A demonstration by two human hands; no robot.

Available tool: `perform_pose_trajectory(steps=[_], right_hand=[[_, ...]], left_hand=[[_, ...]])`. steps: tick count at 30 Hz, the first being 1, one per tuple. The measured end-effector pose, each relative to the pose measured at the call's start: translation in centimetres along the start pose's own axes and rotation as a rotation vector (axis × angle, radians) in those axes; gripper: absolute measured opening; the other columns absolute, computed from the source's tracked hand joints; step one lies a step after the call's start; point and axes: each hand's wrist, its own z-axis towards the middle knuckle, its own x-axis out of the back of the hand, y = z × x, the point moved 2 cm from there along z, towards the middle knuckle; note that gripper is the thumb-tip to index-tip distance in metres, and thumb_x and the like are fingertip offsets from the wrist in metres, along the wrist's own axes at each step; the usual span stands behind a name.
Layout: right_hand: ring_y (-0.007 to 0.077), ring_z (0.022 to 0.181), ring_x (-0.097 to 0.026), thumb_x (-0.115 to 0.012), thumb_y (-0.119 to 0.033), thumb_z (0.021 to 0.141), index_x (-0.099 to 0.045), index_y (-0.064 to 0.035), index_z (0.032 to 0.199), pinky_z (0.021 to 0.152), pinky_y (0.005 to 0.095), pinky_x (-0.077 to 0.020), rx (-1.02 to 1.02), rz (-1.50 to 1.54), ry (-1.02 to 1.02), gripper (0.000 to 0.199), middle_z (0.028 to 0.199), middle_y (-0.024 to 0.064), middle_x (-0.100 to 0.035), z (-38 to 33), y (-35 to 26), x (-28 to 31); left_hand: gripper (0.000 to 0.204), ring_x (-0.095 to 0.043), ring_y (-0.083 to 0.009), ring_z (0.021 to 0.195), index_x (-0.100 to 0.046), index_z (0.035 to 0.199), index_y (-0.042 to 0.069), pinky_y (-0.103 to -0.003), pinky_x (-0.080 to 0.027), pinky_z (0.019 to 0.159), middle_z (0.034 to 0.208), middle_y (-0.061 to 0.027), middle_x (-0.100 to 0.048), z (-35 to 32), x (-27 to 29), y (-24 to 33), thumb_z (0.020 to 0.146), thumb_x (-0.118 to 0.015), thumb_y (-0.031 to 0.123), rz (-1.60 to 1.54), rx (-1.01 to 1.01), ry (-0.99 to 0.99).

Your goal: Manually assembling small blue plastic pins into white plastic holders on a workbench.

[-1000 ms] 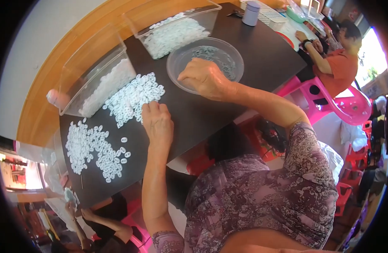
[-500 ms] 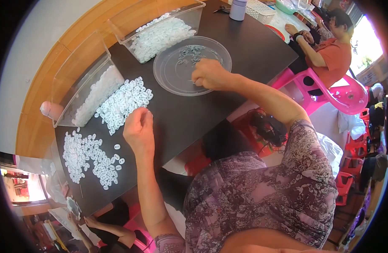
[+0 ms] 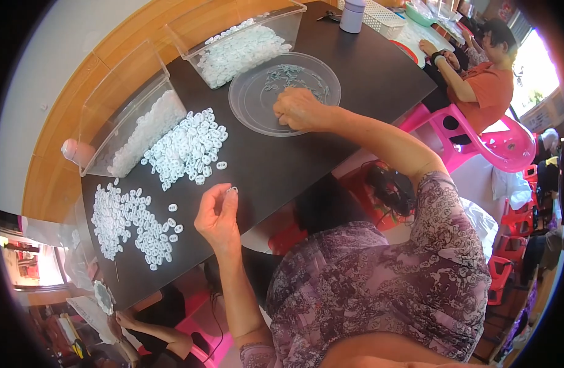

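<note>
Near the table's front edge, my left hand (image 3: pixel 219 216) pinches a small white oval piece (image 3: pixel 232 189) between thumb and forefinger. My right hand (image 3: pixel 302 109) is over the near part of a round clear plastic tray (image 3: pixel 244 109), its fingers drawn together. What those fingers hold, if anything, is hidden. Small grey-green slivers (image 3: pixel 284 75) lie scattered in the tray, beyond my right hand. Left of the tray, a heap of white oval pieces (image 3: pixel 187 146) with dark marks spreads over the dark table (image 3: pixel 266 164). A second heap of similar pieces (image 3: pixel 119 221) lies farther left.
Two clear bins, one of white pieces (image 3: pixel 242 52) and another (image 3: pixel 150 132), stand along the far edge. A lilac bottle (image 3: pixel 352 16) and a white basket (image 3: pixel 380 21) are at the back right. A person in orange (image 3: pixel 487 86) sits on the right; another person's arm (image 3: pixel 156 331) shows lower left.
My left hand has moved back from the heap, toward me and to the right, with the white piece now showing in its fingertips. My right hand has shifted slightly left over the tray.
</note>
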Motion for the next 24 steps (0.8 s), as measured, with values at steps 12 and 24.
perform_pose_trajectory(steps=[12, 24], right_hand=[[0.0399, 0.079, -0.056, -0.052, -0.004, 0.073, -0.056, -0.0010, 0.075, 0.067, 0.0476, -0.0426, -0.132, 0.301, 0.004, 0.006, 0.074, 0.0217, -0.059, 0.6, 0.0, 1.0], [0.0281, 0.070, -0.059, -0.062, -0.003, 0.067, -0.061, -0.0018, 0.077, 0.065, 0.0366, -0.0456, -0.085, 0.249, 0.045, 0.010, 0.071, 0.0106, -0.060, 0.3, 0.8, 1.5]], left_hand=[[0.012, -0.045, -0.0034, 0.062, -0.064, 0.091, -0.001, -0.017, -0.035, 0.054, 0.071, 0.0036, -0.054, -1.7, 0.6, -1.1, 0.081, -0.066, 0.006, -0.070, 0.002, 0.033], [0.015, -0.046, -0.0042, 0.063, -0.063, 0.092, -0.002, -0.017, -0.036, 0.056, 0.072, 0.0024, -0.055, -2.5, 0.8, -1.8, 0.081, -0.068, 0.007, -0.089, 0.011, 0.057]])
